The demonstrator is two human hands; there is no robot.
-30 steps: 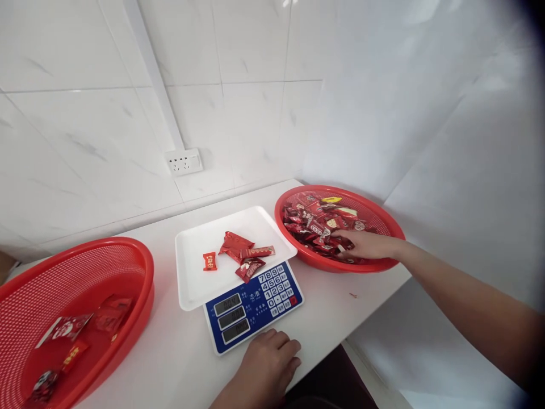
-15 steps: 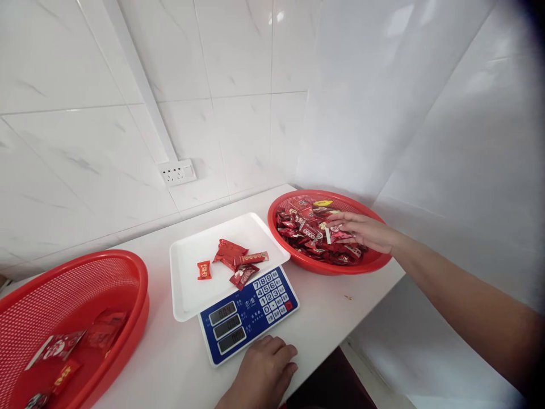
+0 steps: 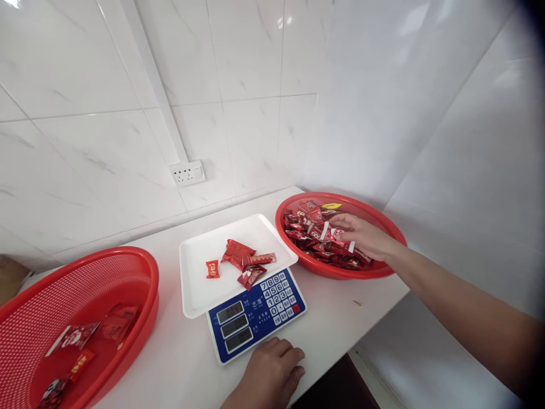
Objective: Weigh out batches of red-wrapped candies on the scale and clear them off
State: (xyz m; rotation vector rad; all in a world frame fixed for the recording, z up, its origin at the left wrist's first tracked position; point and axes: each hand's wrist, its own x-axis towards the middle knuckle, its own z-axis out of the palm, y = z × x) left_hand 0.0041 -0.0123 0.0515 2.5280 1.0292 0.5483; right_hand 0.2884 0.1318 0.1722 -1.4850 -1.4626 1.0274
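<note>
My right hand [image 3: 361, 236] is over the right red basket [image 3: 383, 274], its fingers closed on a red packet with white ends [image 3: 336, 234]. Many red wrapped sweets [image 3: 309, 213] fill that basket. My left hand [image 3: 275, 366] rests with curled fingers on the table by the front edge of the blue and white scale [image 3: 259, 312]; nothing shows in it. On the scale's white tray [image 3: 198, 292] lie several red packets [image 3: 240, 253], with a small orange-red one [image 3: 212, 269] apart from them.
A second red basket [image 3: 151, 295] stands at the left with several packets inside. The white table [image 3: 170, 346] meets a tiled wall with a socket [image 3: 188, 173]. A yellow packet [image 3: 332, 206] lies at the back of the right basket.
The fingers of my right hand have closed on the packet with white ends, which now shows more fully. The whole view has shifted slightly; my left hand stays by the scale.
</note>
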